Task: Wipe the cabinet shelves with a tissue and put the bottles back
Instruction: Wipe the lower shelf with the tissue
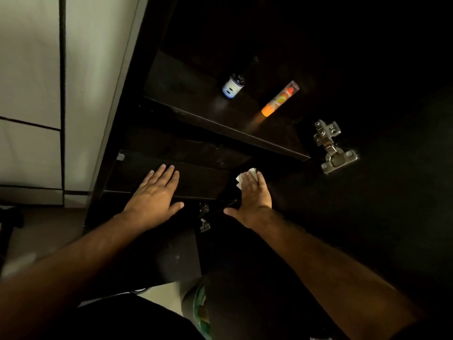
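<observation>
Showing cabinet: dark wooden cabinet [137, 99] fills the middle of the view, its inside mostly lost in shadow.
Wall: pale tiled wall [31, 94] at 9 o'clock of the cabinet.
Upper shelf: dark wooden upper shelf [196, 111] slants from 10 o'clock down to 4 o'clock and carries both bottles.
Lower shelf: dark wooden lower shelf [203, 182] lies at 6 o'clock of the upper one, under both hands.
Left hand: left hand [154, 195] lies flat on the lower shelf, fingers straight and slightly spread, holding nothing.
Right hand: right hand [253, 197] at 3 o'clock of the left, well apart, fingers straight and pressed together on the tissue.
Hinge: silver metal door hinge [333, 148] at 1 o'clock of the right hand.
Orange bottle: slim orange plastic bottle with a clear cap [279, 99] stands tilted in view near the shelf's front edge.
Small bottle: small dark bottle with a white label [232, 85] at 10 o'clock of the orange one, near it.
Tissue: crumpled white tissue [241, 179] peeks out beneath the right fingertips, against the lower shelf.
</observation>
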`<state>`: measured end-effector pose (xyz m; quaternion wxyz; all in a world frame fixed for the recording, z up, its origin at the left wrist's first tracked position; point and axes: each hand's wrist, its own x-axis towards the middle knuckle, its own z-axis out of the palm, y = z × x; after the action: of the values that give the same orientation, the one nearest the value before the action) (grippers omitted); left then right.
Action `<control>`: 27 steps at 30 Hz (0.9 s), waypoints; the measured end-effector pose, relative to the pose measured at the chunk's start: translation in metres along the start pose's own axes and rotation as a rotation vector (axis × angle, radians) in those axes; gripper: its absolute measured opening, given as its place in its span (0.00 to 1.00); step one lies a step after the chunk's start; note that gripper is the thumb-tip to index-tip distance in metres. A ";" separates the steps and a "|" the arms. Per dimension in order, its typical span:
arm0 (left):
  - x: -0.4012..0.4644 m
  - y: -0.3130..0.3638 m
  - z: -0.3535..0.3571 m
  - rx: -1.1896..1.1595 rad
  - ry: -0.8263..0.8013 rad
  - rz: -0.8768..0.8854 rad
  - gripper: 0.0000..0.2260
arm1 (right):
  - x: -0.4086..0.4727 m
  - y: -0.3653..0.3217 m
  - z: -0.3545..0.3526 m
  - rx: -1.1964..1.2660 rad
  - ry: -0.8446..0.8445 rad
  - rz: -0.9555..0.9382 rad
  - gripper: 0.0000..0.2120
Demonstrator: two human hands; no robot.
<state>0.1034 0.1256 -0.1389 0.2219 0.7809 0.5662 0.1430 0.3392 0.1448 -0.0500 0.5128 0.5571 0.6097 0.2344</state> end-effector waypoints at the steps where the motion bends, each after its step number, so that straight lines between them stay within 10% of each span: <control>1: -0.001 0.000 0.001 0.005 0.005 0.005 0.36 | -0.004 0.005 -0.002 -0.010 0.008 0.014 0.50; 27: -0.014 -0.023 0.000 -0.014 -0.012 0.180 0.38 | -0.037 0.056 -0.062 0.126 -0.055 0.359 0.44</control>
<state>0.0799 0.1182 -0.1507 0.2172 0.8278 0.4913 0.1616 0.3030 0.1439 0.0341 0.4435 0.6940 0.4997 0.2684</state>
